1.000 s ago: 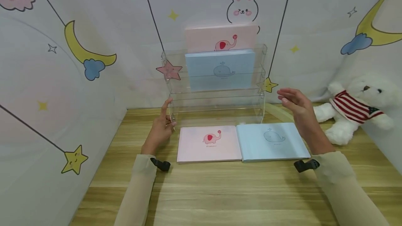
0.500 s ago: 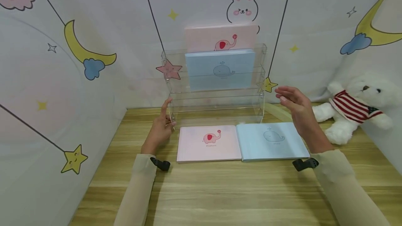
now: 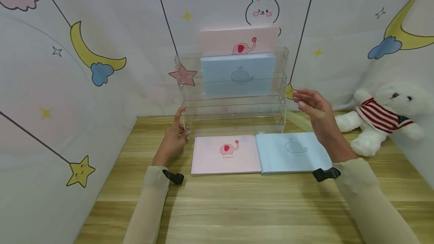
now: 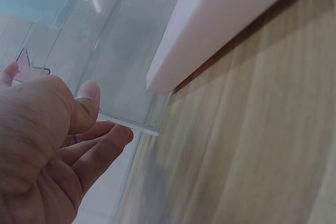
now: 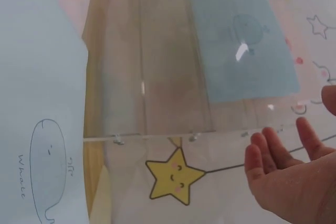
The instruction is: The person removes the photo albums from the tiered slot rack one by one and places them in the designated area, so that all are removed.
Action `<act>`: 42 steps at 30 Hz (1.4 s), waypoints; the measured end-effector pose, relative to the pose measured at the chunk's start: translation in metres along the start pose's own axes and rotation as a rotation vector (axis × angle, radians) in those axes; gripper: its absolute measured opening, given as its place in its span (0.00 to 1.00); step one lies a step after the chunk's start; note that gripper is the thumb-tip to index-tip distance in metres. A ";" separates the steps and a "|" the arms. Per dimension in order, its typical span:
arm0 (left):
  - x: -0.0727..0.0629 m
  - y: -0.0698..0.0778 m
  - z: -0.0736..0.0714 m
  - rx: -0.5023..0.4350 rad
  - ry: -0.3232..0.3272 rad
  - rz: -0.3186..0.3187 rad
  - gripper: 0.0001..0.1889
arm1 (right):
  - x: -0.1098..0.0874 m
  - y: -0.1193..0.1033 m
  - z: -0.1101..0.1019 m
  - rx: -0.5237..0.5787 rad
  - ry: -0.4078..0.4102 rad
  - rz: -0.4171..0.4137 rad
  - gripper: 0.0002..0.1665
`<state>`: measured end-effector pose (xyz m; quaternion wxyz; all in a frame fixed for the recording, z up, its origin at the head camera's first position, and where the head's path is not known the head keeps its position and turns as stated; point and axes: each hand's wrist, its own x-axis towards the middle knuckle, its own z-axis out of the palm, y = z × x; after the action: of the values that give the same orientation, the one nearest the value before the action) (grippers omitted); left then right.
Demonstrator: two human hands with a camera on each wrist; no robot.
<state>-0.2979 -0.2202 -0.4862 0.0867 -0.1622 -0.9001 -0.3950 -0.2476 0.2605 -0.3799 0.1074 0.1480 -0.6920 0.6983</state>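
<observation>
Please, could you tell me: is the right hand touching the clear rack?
Apart. The head view shows it: a narrow gap, with part of the printed yellow star behind, separates the right hand from the clear rack.

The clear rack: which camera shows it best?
The head view: it shows nearly the whole rack from the front, with both ends. The left wrist view shows only part of it, close up. The right wrist view shows its tiers sideways, with one end cut off.
</observation>
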 end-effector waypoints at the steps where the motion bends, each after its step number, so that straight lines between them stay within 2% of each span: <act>1: 0.000 0.000 0.000 0.001 -0.001 0.000 0.54 | 0.001 0.000 0.001 -0.001 0.000 0.000 0.23; 16: 0.001 0.001 0.000 -0.007 -0.006 -0.012 0.54 | 0.019 -0.001 0.018 0.006 -0.022 -0.046 0.26; 21: 0.001 0.002 0.000 -0.008 -0.013 -0.018 0.55 | 0.025 -0.003 0.024 -0.043 -0.018 -0.041 0.28; 28: 0.000 0.003 0.000 -0.037 -0.010 -0.003 0.53 | 0.033 -0.008 0.031 -0.122 -0.018 -0.028 0.33; 39: 0.000 0.002 0.001 -0.026 -0.007 0.002 0.53 | 0.046 -0.008 0.039 -0.180 0.009 -0.023 0.35; 42: 0.000 0.001 0.000 -0.026 -0.012 -0.004 0.55 | 0.052 -0.009 0.041 -0.163 0.009 -0.038 0.36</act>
<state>-0.2976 -0.2190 -0.4854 0.0782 -0.1641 -0.8957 -0.4059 -0.2907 0.2170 -0.3535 0.1353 0.1489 -0.7432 0.6381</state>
